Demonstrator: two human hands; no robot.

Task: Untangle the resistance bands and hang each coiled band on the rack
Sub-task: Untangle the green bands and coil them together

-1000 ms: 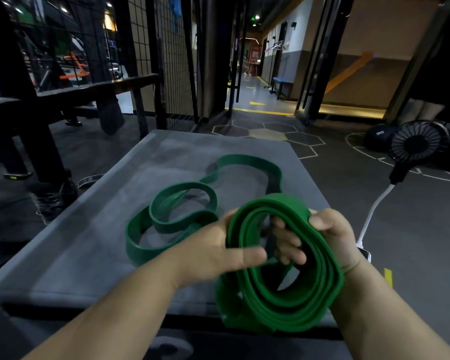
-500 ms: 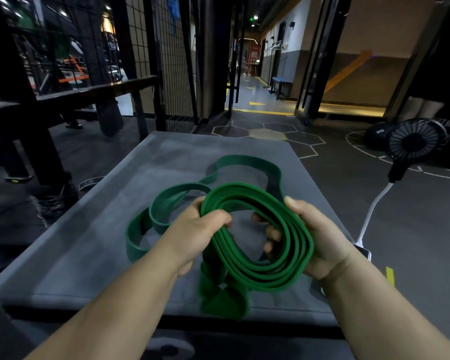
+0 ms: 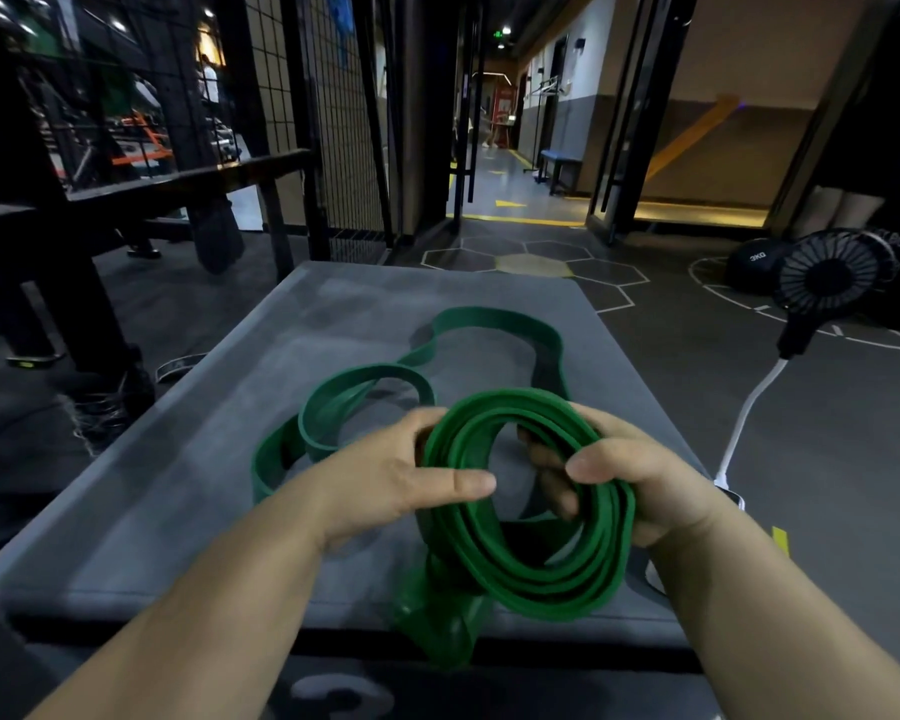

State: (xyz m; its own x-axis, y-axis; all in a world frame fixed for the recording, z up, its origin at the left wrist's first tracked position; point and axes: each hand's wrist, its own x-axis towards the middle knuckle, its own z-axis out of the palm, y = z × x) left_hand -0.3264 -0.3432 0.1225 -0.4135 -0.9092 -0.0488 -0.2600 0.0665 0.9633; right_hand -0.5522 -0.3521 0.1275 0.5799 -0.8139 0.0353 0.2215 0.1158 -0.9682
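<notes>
Both hands grip the coiled green resistance band (image 3: 536, 569): the left hand (image 3: 391, 480) pinches its left side under the thumb, and the right hand (image 3: 640, 491) curls round its right side. It sits over the near edge of the grey padded platform (image 3: 178, 485), a blurred tail hanging below. A loose green band (image 3: 365, 402) sprawls mid-platform toward the far edge.

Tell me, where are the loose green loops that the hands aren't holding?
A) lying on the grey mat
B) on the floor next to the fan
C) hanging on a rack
A: the loose green loops lie flat on the grey mat, just past the coiled band that the left hand and right hand grip.
</notes>
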